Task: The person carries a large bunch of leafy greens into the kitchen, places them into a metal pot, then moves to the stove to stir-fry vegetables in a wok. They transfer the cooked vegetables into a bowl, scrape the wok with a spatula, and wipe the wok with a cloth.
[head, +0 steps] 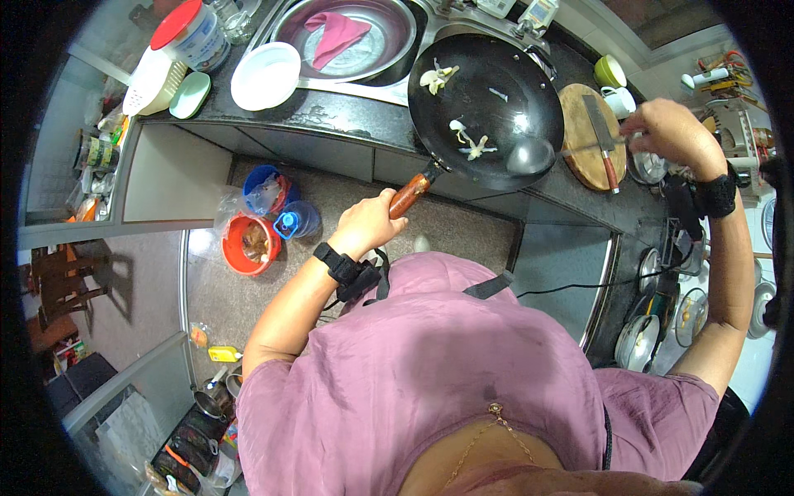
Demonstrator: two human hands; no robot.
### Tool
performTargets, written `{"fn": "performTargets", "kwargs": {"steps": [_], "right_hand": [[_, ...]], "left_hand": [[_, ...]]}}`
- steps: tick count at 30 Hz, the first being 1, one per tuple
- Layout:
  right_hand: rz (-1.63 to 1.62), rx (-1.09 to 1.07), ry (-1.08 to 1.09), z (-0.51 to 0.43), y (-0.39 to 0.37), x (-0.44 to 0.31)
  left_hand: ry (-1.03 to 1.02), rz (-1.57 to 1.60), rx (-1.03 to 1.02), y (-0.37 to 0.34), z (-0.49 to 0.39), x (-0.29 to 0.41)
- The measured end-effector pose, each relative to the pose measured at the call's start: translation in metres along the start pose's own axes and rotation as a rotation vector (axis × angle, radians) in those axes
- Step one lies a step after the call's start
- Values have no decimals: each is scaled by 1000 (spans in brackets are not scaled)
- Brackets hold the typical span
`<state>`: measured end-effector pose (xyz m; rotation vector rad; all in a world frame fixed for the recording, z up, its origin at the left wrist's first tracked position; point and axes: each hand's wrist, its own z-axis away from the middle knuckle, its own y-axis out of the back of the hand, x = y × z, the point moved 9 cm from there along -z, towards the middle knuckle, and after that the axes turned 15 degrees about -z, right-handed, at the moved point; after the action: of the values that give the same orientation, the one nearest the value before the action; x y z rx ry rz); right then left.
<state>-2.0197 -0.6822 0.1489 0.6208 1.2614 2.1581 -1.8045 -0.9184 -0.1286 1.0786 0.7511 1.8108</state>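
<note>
My left hand [367,224] grips the brown wooden handle [409,197] of a black wok [490,118]. The wok is held over the counter edge and the sink. A few pale, whitish food pieces [476,149] lie inside it, and more sit toward its upper left [439,77]. Over on the right, my right hand [673,133] holds the far end of a metal ladle [531,155]; the ladle's bowl rests in the wok and its thin handle looks blurred. Beneath that handle lies a round wooden cutting board [577,118] with a cleaver [600,133] on it.
A steel basin [391,37] with a pink cloth [332,37] sits in the sink. Left of it stands a white bowl [265,75]. A white mug [618,101] and a green cup [610,71] are behind the board. On the floor are a red bin [232,248] and a plastic jug [304,218].
</note>
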Motion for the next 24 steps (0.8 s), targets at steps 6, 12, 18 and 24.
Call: {"fn": "performTargets", "kwargs": {"steps": [6, 12, 18, 24], "right_hand": [[-432, -64, 59, -50, -61, -28], [31, 360, -13, -19, -10, 24], [240, 222, -112, 11, -44, 43], [-68, 487, 55, -3, -75, 11]], "left_hand": [[29, -96, -50, -2, 4, -13], [37, -101, -18, 1, 22, -16], [22, -61, -5, 7, 26, -4], [88, -61, -100, 11, 34, 6]]}}
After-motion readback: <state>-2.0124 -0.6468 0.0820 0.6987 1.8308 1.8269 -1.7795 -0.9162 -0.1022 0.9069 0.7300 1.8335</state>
